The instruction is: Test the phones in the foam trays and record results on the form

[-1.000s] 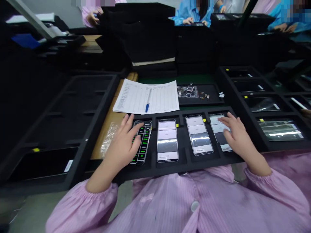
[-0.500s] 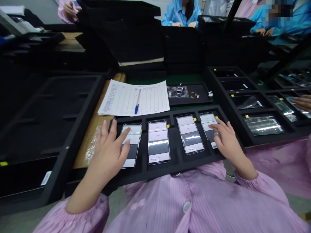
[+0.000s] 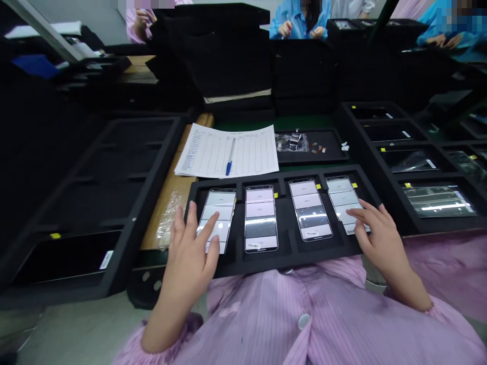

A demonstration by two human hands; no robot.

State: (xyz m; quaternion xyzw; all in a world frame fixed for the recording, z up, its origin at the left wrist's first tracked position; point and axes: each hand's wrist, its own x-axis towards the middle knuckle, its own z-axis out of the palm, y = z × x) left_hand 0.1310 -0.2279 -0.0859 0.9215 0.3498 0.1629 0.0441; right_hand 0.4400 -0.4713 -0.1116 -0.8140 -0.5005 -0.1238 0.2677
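Note:
Several lit smartphones lie in the slots of a black foam tray (image 3: 285, 258) in front of me. Over the leftmost phone (image 3: 224, 203) is my left hand (image 3: 192, 253), its fingers spread and the index fingertip at the screen. At the right end, my right hand (image 3: 380, 235) reaches over the rightmost phone (image 3: 340, 190), index fingertip at its screen and fingers apart. Two phones lie between the hands: the left-middle phone (image 3: 261, 210) and the right-middle phone (image 3: 310, 203). Both show pale bands and one dark band. Whether the fingertips press the glass I cannot tell.
Behind the tray lie printed sheets (image 3: 205, 152) with a blue-capped pen (image 3: 229, 165). A small parts tray (image 3: 331, 149) holds bagged metal pieces. Foam trays with dark-screened devices stand left (image 3: 125, 253) and right (image 3: 391, 182). Co-workers in blue (image 3: 281, 15) and pink sit beyond black boxes.
Both fingertips have moved lower on the outer phones' screens. The dark bands on those two screens have turned pale. The whole view has shifted, with the scene sliding right.

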